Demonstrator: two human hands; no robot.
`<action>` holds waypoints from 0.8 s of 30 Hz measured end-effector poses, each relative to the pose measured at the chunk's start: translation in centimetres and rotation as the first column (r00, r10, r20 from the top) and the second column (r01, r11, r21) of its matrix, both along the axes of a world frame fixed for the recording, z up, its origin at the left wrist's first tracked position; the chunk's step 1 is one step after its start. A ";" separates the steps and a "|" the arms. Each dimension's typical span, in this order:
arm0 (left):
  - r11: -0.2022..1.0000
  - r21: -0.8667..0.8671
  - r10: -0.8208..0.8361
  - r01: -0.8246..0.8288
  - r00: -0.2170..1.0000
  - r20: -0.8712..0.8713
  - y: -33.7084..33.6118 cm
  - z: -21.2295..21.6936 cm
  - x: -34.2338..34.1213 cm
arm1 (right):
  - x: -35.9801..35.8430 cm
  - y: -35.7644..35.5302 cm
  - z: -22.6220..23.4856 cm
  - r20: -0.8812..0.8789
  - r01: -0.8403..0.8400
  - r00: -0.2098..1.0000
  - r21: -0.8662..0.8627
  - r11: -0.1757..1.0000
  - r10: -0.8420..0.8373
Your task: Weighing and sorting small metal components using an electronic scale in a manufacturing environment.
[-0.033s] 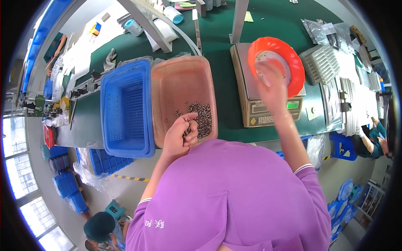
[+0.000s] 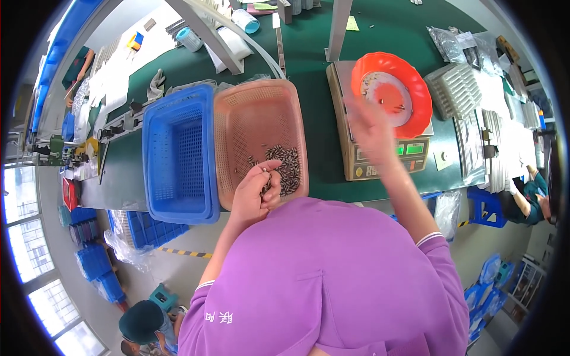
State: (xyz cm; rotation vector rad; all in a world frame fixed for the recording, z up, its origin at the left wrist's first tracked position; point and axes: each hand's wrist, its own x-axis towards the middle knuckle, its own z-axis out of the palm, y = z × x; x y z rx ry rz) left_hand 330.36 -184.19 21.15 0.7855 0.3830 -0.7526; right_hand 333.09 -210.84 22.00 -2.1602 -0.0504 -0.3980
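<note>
My left hand is closed over the near right part of a pink basket, its fingers curled round some small metal pins. Many loose metal pins lie heaped in the basket beside this hand. My right hand hovers at the left rim of a scalloped red bowl, its fingers smeared by motion. Inside the bowl a few small pieces show on its bottom. The bowl sits on a digital scale with a lit green display, partly covered by my right hand.
A blue basket stands against the pink one on its left. Clear plastic trays lie right of the bowl, with plastic bags behind. A metal post rises from the green table behind the scale.
My right hand has drawn back from over the inside of the bowl to its left rim, nearer to me, uncovering the bowl's bottom. My left hand has stayed in place.
</note>
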 end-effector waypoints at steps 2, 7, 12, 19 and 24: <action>0.996 0.005 -0.085 0.084 0.991 0.102 -0.4 0.1 0.0 | -1.0 3.5 -2.6 -0.207 -0.137 0.942 0.479 0.867 0.263; 0.993 0.030 -0.117 0.113 0.980 0.163 -0.8 0.3 -0.1 | -2.0 9.6 -2.6 -0.122 0.274 0.534 0.961 -0.035 0.836; 0.991 0.068 -0.124 0.113 0.976 0.182 -0.8 0.7 -0.4 | -2.5 10.6 -3.2 -0.079 0.383 0.581 0.905 -0.186 0.810; 0.999 0.019 -0.039 0.037 0.985 0.167 -0.5 0.7 -0.1 | -1.9 8.7 -2.4 -0.262 0.336 0.742 0.942 -0.003 0.617; 0.998 -0.055 -0.007 0.006 1.000 -0.002 0.5 0.4 0.7 | 0.6 -1.3 -0.9 -0.187 0.107 0.982 0.690 0.715 0.034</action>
